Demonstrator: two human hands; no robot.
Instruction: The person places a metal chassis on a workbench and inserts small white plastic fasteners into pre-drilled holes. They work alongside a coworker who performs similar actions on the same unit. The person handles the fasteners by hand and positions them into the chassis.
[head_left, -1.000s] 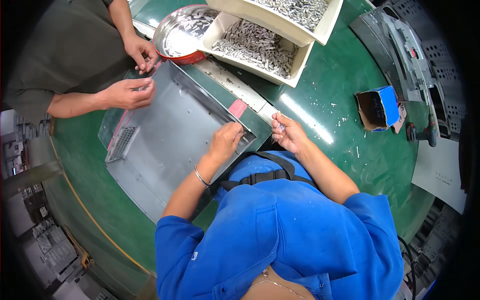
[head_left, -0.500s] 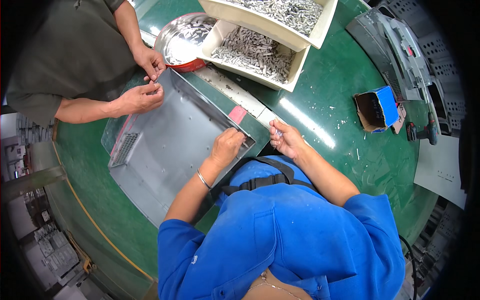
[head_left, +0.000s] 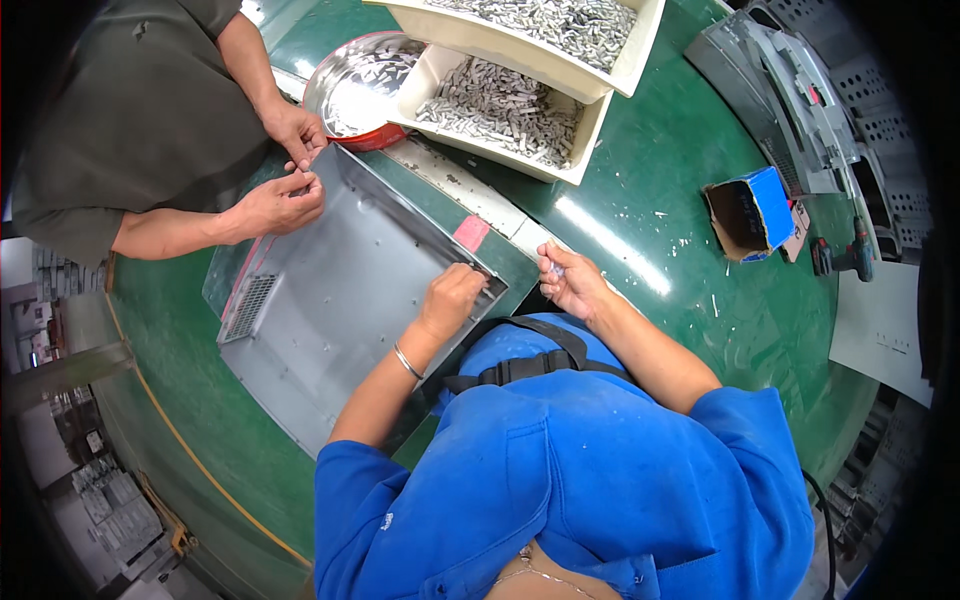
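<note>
A grey sheet-metal panel (head_left: 340,280) with raised edges and a small vent grille lies on the green table in front of me, to the left. My left hand (head_left: 453,301) is closed at the panel's near right corner, fingertips pinched against the inside of its edge. Whatever those fingers hold is too small to make out. Just right of that corner, my right hand (head_left: 570,281) is held palm up with curled fingers around small whitish pieces. Across the panel, a co-worker's two hands (head_left: 290,170) meet at its far corner.
Two cream bins (head_left: 592,150) of small metallic pieces stand at the back, beside a round red-rimmed metal bowl (head_left: 375,137). A pink-red patch (head_left: 471,233) is by the panel's edge. At right are an open blue box (head_left: 772,212), a power drill (head_left: 857,255) and stacked metal panels (head_left: 770,110).
My left hand has shifted slightly at the panel's corner, its fingers still pinched. The right hand stays nearly in place. The co-worker's hands have barely moved.
</note>
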